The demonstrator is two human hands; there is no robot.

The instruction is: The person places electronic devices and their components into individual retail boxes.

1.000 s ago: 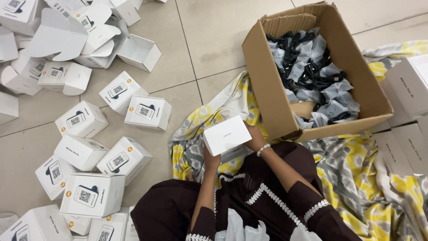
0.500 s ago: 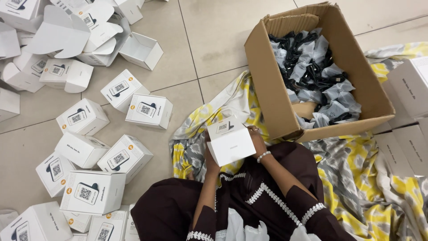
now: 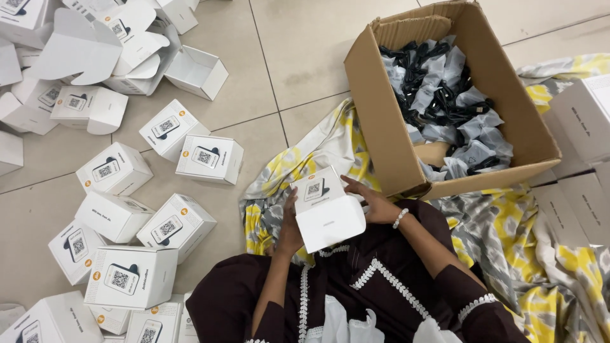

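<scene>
The small white carton (image 3: 327,213) sits between both hands: left hand (image 3: 289,225) grasps its left side, right hand (image 3: 375,204) grips its right, flap end pointing far.

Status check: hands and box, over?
Left hand and right hand both grip the white box, flap closed. Carton of black cables right ahead. Nothing blocking.
</scene>
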